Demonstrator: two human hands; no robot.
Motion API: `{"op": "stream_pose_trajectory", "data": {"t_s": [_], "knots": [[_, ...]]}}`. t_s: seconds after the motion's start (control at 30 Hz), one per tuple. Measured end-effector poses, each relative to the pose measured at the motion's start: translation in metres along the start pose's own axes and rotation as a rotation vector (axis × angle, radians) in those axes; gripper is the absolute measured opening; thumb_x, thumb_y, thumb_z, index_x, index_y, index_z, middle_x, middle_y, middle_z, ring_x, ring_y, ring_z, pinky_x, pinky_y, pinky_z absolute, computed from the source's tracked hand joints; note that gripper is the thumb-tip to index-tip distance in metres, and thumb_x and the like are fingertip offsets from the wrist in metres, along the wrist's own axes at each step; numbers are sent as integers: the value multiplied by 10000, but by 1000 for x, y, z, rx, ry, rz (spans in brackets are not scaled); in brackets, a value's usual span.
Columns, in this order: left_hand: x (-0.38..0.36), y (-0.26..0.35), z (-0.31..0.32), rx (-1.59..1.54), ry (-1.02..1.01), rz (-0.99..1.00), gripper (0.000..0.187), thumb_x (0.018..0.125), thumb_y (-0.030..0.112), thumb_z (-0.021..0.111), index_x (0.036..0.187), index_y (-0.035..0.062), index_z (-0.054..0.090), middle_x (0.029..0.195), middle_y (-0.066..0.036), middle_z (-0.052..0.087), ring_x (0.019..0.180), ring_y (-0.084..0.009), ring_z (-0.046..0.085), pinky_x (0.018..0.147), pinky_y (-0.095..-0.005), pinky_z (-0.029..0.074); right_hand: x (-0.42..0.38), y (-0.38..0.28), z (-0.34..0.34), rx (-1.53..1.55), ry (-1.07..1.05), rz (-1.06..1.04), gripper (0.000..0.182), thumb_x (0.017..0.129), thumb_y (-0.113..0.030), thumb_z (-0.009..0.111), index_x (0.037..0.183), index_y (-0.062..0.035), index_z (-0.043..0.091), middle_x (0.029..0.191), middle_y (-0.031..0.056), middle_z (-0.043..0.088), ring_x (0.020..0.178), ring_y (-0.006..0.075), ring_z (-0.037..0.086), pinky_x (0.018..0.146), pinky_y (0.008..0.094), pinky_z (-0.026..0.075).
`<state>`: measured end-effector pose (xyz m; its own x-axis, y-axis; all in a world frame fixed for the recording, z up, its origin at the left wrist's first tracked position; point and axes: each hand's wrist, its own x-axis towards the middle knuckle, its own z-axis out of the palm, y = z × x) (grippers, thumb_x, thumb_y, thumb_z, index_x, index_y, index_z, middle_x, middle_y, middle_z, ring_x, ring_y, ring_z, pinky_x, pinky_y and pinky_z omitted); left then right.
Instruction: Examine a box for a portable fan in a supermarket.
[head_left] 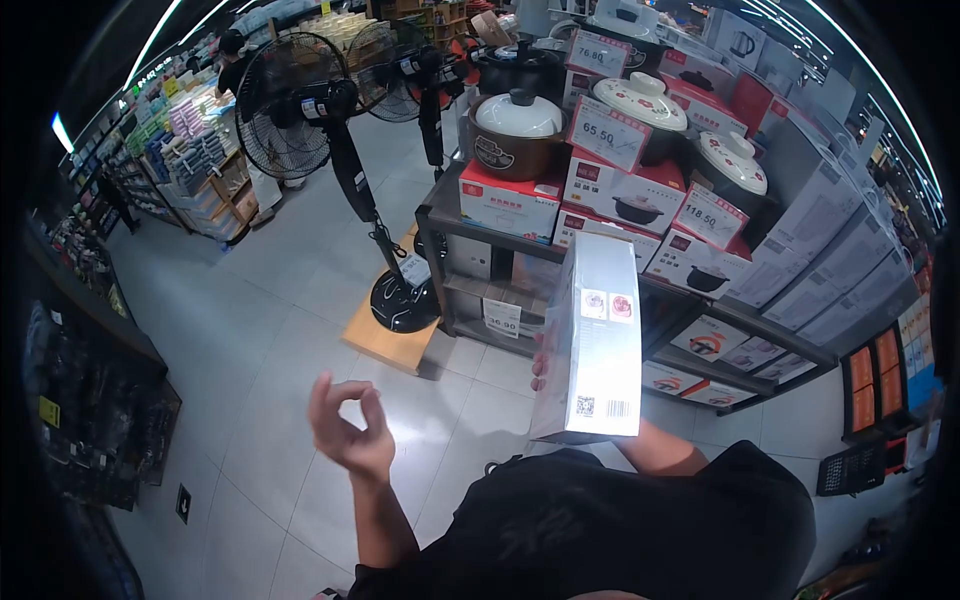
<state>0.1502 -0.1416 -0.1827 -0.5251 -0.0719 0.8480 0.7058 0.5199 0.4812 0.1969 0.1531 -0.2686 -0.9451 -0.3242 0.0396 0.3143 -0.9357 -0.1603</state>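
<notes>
A tall white box point(605, 350) with two small round pictures, a QR code and a barcode on its narrow side is held in front of my chest. My right hand point(540, 362) grips it; only its fingertips show at the box's left edge, and the rest is behind the box. Raised over the floor to the left, my left hand point(352, 425) holds nothing. Its fingers are curved, with a gap between thumb and index finger.
A shelf point(470, 222) carries lidded pots point(517, 135), red and white boxes point(510, 207) and price signs. Black standing fans point(350, 165) stand on a wooden platform point(385, 345). A person point(232, 62) is at the back left, near stacked goods. Dark racks point(85, 400) line the left.
</notes>
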Motion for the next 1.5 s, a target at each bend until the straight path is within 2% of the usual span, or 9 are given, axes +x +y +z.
{"op": "stream_pose_trajectory", "data": {"t_s": [0.13, 0.2, 0.33, 0.37, 0.5, 0.8, 1.0, 1.17, 1.5], "knots": [[-179, -99, 19, -129, -331, -752, 300, 822, 39, 614, 1116, -8, 576, 713, -75, 615, 626, -141, 575, 600, -268, 480, 6, 5, -6, -161, -4, -2, 841, 830, -513, 588, 1389, 1, 226, 1101, 148, 455, 1045, 259, 463, 979, 412, 347], [-312, -133, -4, -35, -538, -882, 278, 816, 119, 644, 1074, 25, 602, 726, -93, 636, 625, -171, 614, 601, -298, 496, 11, 12, -12, -114, -4, 16, 795, 841, -502, 567, 1375, -7, 246, 1079, 146, 469, 1035, 267, 472, 944, 435, 371], [-470, -111, -100, 316, -1087, -1473, 407, 766, 289, 683, 1094, 56, 626, 856, -152, 679, 850, -241, 657, 775, -338, 504, 24, 25, -27, -96, -25, 103, 774, 845, -494, 559, 1368, -10, 257, 1070, 145, 475, 1031, 270, 474, 931, 441, 376], [-545, -121, -134, 275, -1082, -1477, 411, 767, 304, 686, 1083, 49, 630, 873, -148, 679, 832, -233, 660, 755, -338, 512, 29, 28, -33, -92, -35, 130, 768, 847, -492, 557, 1366, -10, 259, 1068, 145, 477, 1030, 270, 475, 928, 442, 378], [-469, -65, -153, 285, -752, -1935, 437, 768, 346, 696, 1063, 30, 632, 883, -123, 678, 768, -203, 668, 660, -328, 534, 47, 38, -50, -76, -75, 250, 747, 851, -484, 550, 1359, -13, 270, 1059, 144, 483, 1026, 273, 477, 915, 448, 383], [-396, -111, -130, 216, -296, -1725, 385, 808, 284, 658, 1072, 8, 611, 885, -122, 665, 708, -166, 643, 621, -287, 502, 70, 66, -24, 37, -97, 355, 547, 889, -331, 553, 1336, -62, 387, 1076, 163, 566, 982, 292, 591, 871, 439, 495], [-389, -96, -112, 222, -441, -1703, 395, 803, 288, 665, 1074, 4, 616, 873, -125, 669, 721, -167, 643, 694, -301, 508, 81, 54, -31, 33, -112, 370, 552, 889, -327, 553, 1340, -62, 378, 1074, 159, 565, 983, 288, 589, 871, 433, 497], [-418, -82, -114, 283, -610, -1867, 424, 775, 333, 685, 1071, 34, 627, 804, -105, 668, 648, -152, 634, 520, -276, 494, 89, 35, -33, 29, -93, 359, 555, 889, -324, 553, 1343, -61, 371, 1072, 155, 564, 984, 284, 588, 871, 428, 499], [-371, -86, -72, 280, -500, -1803, 449, 764, 330, 688, 1078, 18, 618, 817, -112, 668, 713, -165, 643, 590, -292, 501, 112, -8, -25, 25, -63, 380, 557, 887, -316, 569, 1341, -66, 364, 1060, 133, 557, 969, 252, 583, 859, 400, 508]]}}
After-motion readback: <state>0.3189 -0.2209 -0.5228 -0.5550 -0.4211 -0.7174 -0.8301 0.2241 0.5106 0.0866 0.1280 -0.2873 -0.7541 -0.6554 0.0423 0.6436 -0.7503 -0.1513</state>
